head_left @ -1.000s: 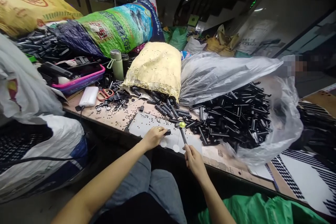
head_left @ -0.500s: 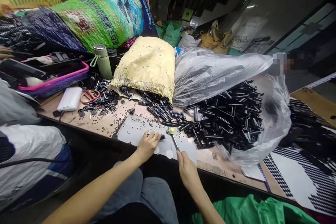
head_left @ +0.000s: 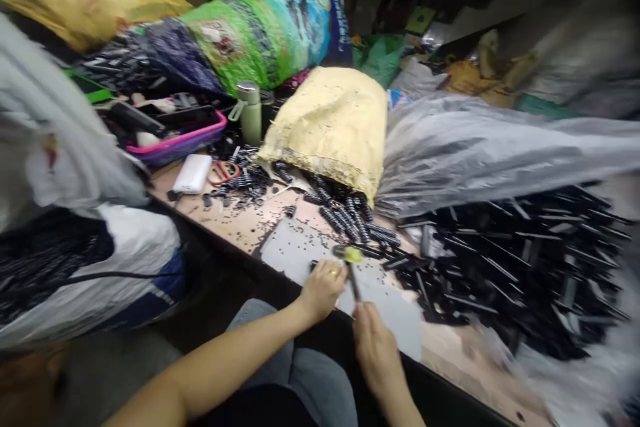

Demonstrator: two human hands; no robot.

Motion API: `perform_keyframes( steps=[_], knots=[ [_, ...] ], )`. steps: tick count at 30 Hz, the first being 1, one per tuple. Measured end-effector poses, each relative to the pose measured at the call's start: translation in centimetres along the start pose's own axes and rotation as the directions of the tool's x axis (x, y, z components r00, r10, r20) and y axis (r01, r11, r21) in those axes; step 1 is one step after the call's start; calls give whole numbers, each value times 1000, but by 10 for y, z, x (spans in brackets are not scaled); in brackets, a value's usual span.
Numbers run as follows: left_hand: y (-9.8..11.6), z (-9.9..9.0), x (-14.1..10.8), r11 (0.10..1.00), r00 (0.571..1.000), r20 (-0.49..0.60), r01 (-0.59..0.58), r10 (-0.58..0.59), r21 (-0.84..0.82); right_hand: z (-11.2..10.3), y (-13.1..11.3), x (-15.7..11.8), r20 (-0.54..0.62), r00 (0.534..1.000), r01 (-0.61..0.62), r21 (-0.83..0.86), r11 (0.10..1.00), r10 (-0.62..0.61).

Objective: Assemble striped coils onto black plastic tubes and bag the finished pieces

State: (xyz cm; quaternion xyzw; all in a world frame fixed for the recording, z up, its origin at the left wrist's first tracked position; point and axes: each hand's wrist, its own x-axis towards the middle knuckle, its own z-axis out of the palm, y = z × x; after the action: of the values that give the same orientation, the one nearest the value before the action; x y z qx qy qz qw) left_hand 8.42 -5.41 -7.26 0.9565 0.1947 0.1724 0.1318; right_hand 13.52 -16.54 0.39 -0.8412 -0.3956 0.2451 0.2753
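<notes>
My left hand (head_left: pixel 323 288) rests on the grey mat (head_left: pixel 285 250) with its fingers closed around a small black tube-like piece (head_left: pixel 314 266), of which only a dark end shows beside the fingers. My right hand (head_left: pixel 377 350) grips the handle of a small hammer (head_left: pixel 353 280). The hammer's head, with a yellow-green part, is just beyond the left fingers; motion blurs it, so contact cannot be made out. Tiny dark bits are strewn over the mat. Ridged black pieces (head_left: pixel 345 220) spill from a cream sack (head_left: pixel 330 127) behind it.
Black tube parts (head_left: pixel 490 267) lie heaped at the right beside a clear plastic bag (head_left: pixel 480 153). A green flask (head_left: pixel 249 113), a pink-rimmed basket (head_left: pixel 183 140), a white box-like device (head_left: pixel 193 173) and orange-handled scissors (head_left: pixel 223 173) are at the left. The table edge runs close to my knees.
The view has swung left, so the scene sits further right. The hammer's head has come closer to my left hand. The black piece's end no longer sticks out right of my left fingers.
</notes>
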Motion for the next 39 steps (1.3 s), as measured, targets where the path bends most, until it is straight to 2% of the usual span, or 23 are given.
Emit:
perform_keyframes(
  steps=[2, 4, 5, 6, 7, 9, 11, 12, 13, 14, 15, 17, 18, 19, 20, 22, 25, 28, 32, 35, 37, 38, 39],
  knots=[
    [-11, -16, 12, 997, 997, -20, 78, -79, -8, -10, 9, 5, -99, 994, -42, -7, 999, 41],
    [-35, -48, 10, 982, 976, -117, 187, -182, 33, -19, 25, 13, -142, 989, -57, -84, 995, 44],
    [-51, -70, 1, 960, 948, -194, 270, -252, 71, -23, 35, 18, -141, 989, -72, -128, 989, 53],
    [-68, -97, -15, 920, 898, -284, 379, -337, 104, -26, 46, 22, -129, 989, -91, -163, 982, 70],
    [-84, -126, -35, 847, 814, -388, 514, -432, 135, -29, 56, 25, -116, 989, -114, -193, 975, 92],
    [-113, -182, -80, 640, 595, -570, 753, -566, 150, -34, 74, 28, -100, 987, -143, -240, 960, 122],
    [-133, -223, -116, 425, 392, -691, 895, -607, 135, -37, 86, 28, -114, 988, -137, -303, 943, 107],
    [-139, -234, -125, 371, 338, -729, 920, -595, 124, -38, 90, 28, -131, 989, -111, -340, 934, 70],
    [-143, -238, -127, 364, 328, -742, 923, -585, 122, -39, 94, 28, -152, 988, -67, -378, 924, 9],
    [-144, -235, -121, 411, 369, -729, 902, -576, 131, -40, 98, 28, -170, 983, -4, -413, 911, -73],
    [-144, -226, -109, 502, 452, -688, 852, -568, 146, -41, 102, 29, -184, 969, 69, -447, 892, -167],
    [-139, -194, -68, 714, 659, -546, 684, -517, 150, -41, 110, 32, -206, 916, 197, -517, 833, -344],
    [-136, -174, -43, 798, 755, -456, 585, -471, 143, -40, 115, 34, -216, 891, 227, -550, 804, -399],
    [-134, -154, -16, 857, 829, -367, 497, -423, 136, -38, 120, 36, -233, 872, 232, -576, 783, -430],
    [-131, -135, 10, 896, 884, -281, 422, -374, 137, -37, 124, 37, -257, 860, 221, -591, 776, -441],
    [-128, -101, 57, 940, 947, -144, 308, -287, 150, -32, 129, 38, -301, 850, 195, -582, 789, -432],
    [-130, -67, 101, 968, 979, -42, 206, -202, 145, -28, 129, 37, -319, 864, 194, -504, 842, -390],
    [-137, -50, 120, 981, 988, 15, 154, -156, 117, -30, 122, 38, -331, 877, 197, -416, 888, -350],
    [-141, -46, 122, 990, 988, 63, 138, -140, 33, -47, 110, 57, -365, 869, 192, -375, 907, -335],
    [-129, -53, 105, 977, 980, 61, 196, -191, -83, -69, 98, 84, -371, 887, 99, -429, 898, -275],
    [-115, -61, 86, 876, 947, 73, 319, -314, -361, -81, 89, 104, -348, 908, 48, -465, 884, -233],
    [-107, -65, 76, 752, 917, 110, 379, -384, -539, -84, 85, 112, -325, 919, 44, -475, 879, -222],
    [-98, -69, 66, 579, 884, 164, 417, -439, -701, -84, 80, 120, -294, 930, 55, -478, 876, -219]
  ],
)
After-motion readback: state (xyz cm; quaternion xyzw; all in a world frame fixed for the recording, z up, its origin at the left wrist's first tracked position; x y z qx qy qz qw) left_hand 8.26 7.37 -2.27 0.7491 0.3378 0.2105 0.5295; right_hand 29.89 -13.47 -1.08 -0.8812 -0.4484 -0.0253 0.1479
